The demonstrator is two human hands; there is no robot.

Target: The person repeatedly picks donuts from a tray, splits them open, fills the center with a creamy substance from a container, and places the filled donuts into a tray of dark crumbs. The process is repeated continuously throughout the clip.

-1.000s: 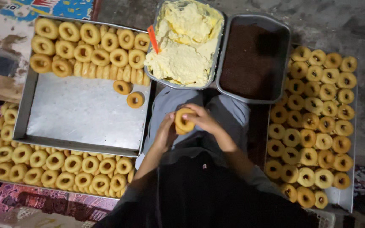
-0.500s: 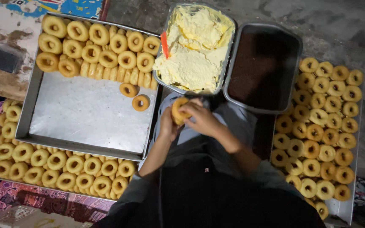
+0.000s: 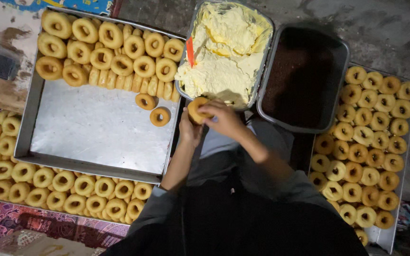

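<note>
Fingers point(image 3: 217, 111) around round golden doughnut point(image 3: 196, 110)

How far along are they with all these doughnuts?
Done: nothing shows as finished; every ring doughnut on the big metal tray and side tray looks plain. In hand: left hand and right hand hold one golden doughnut beside the tub of pale yellow cream. Left: apparently all the rest.

Both hands point(image 3: 209, 121) on doughnut point(image 3: 196, 110) nr cream tub point(image 3: 262, 61).
</note>
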